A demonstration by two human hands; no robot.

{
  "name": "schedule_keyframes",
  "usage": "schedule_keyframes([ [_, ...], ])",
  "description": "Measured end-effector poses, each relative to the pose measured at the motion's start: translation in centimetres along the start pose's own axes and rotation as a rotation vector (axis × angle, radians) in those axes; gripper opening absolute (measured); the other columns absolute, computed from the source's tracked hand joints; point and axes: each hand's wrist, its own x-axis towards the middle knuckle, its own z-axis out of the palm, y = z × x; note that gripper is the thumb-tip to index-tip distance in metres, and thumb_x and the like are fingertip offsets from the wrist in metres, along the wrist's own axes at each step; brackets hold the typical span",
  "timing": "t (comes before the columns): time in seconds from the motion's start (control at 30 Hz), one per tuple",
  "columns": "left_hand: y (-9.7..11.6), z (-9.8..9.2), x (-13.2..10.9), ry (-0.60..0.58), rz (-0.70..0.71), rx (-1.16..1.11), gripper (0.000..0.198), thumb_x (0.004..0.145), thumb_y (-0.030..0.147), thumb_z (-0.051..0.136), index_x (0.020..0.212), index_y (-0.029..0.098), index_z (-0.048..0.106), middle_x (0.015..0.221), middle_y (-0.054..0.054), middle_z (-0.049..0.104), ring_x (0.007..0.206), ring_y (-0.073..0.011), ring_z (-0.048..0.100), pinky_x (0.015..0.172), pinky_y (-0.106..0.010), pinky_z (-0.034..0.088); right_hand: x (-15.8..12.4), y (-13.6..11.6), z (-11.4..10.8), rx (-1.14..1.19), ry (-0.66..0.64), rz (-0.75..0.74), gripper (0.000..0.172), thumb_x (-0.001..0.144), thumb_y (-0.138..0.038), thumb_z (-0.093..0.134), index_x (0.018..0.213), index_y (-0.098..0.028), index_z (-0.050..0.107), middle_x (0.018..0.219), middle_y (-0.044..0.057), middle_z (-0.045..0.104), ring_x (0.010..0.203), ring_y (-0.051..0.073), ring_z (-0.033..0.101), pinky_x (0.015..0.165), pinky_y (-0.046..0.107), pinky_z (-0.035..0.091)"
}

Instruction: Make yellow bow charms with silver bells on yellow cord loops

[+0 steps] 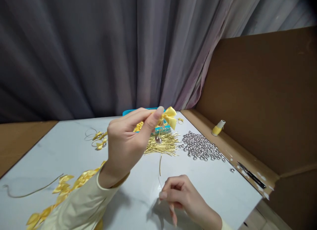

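On the left of the white table [74,131] lies a gold cord [32,190]. Next to it is a row of yellow ribbon bows [64,187], cut off at the bottom edge. The left hand [126,140] is up in the air and pinches a yellow bow [169,117] between thumb and fingers. A little silver bell [158,139] hangs under the bow. A blue tray [138,111] is mostly hidden behind this hand. The right hand [183,193] rests low with its fingers curled. A thin thread [160,164] runs down to it, but I cannot tell if it is held. Further right sit silver beads [200,147] and a yellow spool [218,128].
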Motion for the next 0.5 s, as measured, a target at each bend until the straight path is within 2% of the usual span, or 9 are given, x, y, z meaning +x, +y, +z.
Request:
schedule_keyframes([
  [0.23, 0.3, -0.2, 0.1, 0.012, -0.069, -0.020, 0.027, 0.088, 0.027, 0.061, 0.062, 0.022, 0.061, 0.054, 0.007, 0.053, 0.052, -0.0083, 0.047, 0.053, -0.025, 0.039, -0.5, 1.4, -1.2, -0.053, 0.089, 0.105, 0.017, 0.068, -0.025, 0.064, 0.061, -0.012, 0.056, 0.039, -0.006, 0.045, 0.028, 0.005, 0.044, 0.033, 0.015, 0.014],
  [0.37, 0.3, -0.4, 0.2, 0.058, -0.129, -0.012, 0.029, 0.087, 0.027, 0.063, 0.058, 0.022, 0.061, 0.047, 0.007, 0.045, 0.045, -0.0073, 0.040, 0.046, -0.024, 0.035, -0.8, 2.1, -2.2, -0.133, 0.143, 0.155, 0.020, 0.067, -0.030, 0.063, 0.058, -0.015, 0.052, 0.035, -0.007, 0.041, 0.025, 0.005, 0.031, 0.029, 0.017, 0.019],
  [0.5, -0.1, -0.7, 0.4, -0.002, -0.159, -0.046, 0.023, 0.086, 0.030, 0.063, 0.064, 0.022, 0.066, 0.044, 0.007, 0.044, 0.042, -0.0074, 0.036, 0.040, -0.024, 0.029, -1.6, 2.4, -3.5, -0.254, 0.212, 0.147, 0.021, 0.068, -0.034, 0.059, 0.060, -0.016, 0.052, 0.033, -0.009, 0.032, 0.027, 0.004, 0.022, 0.029, 0.017, 0.016],
])
